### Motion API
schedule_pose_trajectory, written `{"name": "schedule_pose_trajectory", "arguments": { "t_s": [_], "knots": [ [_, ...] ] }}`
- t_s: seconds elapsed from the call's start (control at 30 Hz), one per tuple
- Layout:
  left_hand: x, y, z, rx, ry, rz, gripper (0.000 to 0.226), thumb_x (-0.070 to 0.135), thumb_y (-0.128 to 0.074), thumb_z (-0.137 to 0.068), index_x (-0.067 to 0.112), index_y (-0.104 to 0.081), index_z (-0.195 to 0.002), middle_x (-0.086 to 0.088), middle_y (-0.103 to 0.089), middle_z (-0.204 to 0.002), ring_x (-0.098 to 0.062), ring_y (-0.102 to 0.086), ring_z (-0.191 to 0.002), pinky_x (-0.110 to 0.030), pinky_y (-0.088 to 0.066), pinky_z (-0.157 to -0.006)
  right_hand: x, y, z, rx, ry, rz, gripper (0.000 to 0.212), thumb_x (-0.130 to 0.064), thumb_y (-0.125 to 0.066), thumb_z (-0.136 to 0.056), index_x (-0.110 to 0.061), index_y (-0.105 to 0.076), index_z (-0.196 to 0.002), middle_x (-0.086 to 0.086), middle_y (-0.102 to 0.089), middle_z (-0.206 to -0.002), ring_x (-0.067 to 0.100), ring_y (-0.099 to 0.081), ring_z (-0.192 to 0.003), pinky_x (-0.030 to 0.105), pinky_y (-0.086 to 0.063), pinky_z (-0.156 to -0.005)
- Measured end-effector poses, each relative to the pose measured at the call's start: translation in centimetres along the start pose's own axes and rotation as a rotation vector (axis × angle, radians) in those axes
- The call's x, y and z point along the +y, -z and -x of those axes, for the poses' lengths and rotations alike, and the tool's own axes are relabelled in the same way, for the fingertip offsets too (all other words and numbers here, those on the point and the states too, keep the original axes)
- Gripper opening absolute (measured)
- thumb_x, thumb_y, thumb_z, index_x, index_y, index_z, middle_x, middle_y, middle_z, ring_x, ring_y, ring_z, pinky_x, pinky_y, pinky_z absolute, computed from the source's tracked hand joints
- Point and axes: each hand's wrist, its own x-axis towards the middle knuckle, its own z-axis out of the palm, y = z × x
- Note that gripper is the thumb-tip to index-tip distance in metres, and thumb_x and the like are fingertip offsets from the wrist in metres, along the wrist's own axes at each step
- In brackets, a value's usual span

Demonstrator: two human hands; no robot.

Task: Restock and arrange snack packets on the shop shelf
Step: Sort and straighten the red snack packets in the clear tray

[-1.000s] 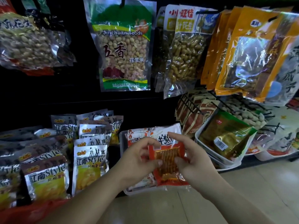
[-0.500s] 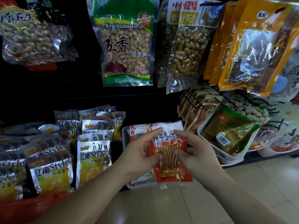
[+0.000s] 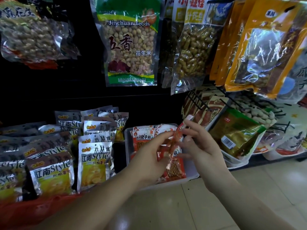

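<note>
**Station:** bottom shelf, white tray (image 3: 193,175).

**Hands:** The left hand (image 3: 149,161) is pinching a red snack packet (image 3: 172,143) just above the tray. The packet is turning nearly edge-on and blurring. The right hand (image 3: 203,146) is hovering against its far side with fingers spread, but I cannot tell whether they are gripping (motion blur). The 2 hands are working close together with 1 packet between them.

**Step, as judged:** The person is orienting the packet for the tray, where matching red packets (image 3: 142,138) are lying.

**Next move:** It calls for squaring the packet face-up and laying it flush on that stack – clear of the silver-and-yellow packets (image 3: 93,163) beside.
</note>
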Motion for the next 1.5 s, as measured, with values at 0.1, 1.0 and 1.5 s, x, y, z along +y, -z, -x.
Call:
{"name": "schedule_pose_trajectory", "arguments": {
  "t_s": [0.1,1.0,1.5],
  "knots": [
    [-0.3,0.7,0.2,-0.028,0.043,0.066,0.068,-0.007,-0.053,-0.101,0.057,-0.059,-0.122,0.015,-0.069,-0.119,-0.005,-0.069,-0.109,-0.041,-0.062,-0.088,1.0,1.0,-0.7,0.077,0.115,0.289,0.069,-0.008,-0.064,-0.101,-0.05,-0.041,-0.15,-0.011,-0.044,-0.145,-0.013,-0.058,-0.112,0.017,-0.056,-0.086],
    [-6.9,4.4,-0.1,0.073,0.43,-0.097,0.027,0.024,-0.08,-0.087,0.03,-0.058,-0.1,0.012,-0.068,-0.102,-0.008,-0.066,-0.094,-0.033,-0.058,-0.088,2.9,-2.6,-1.8,-0.094,0.016,0.636,0.034,-0.003,-0.065,-0.098,-0.035,-0.075,-0.097,-0.036,-0.07,-0.094,0.032,-0.069,-0.08,0.041,-0.056,-0.07],
    [-11.8,6.6,-0.7,0.22,0.467,-0.001,0.029,0.02,-0.064,-0.099,0.033,-0.059,-0.124,0.022,-0.056,-0.096,0.011,-0.058,-0.069,-0.011,-0.054,-0.063,16.3,-11.7,-12.4,-0.469,-0.103,0.965,0.038,0.0,-0.062,-0.093,-0.038,-0.057,-0.096,-0.013,-0.066,-0.088,0.005,-0.063,-0.072,0.018,-0.044,-0.054]
  ]
}}
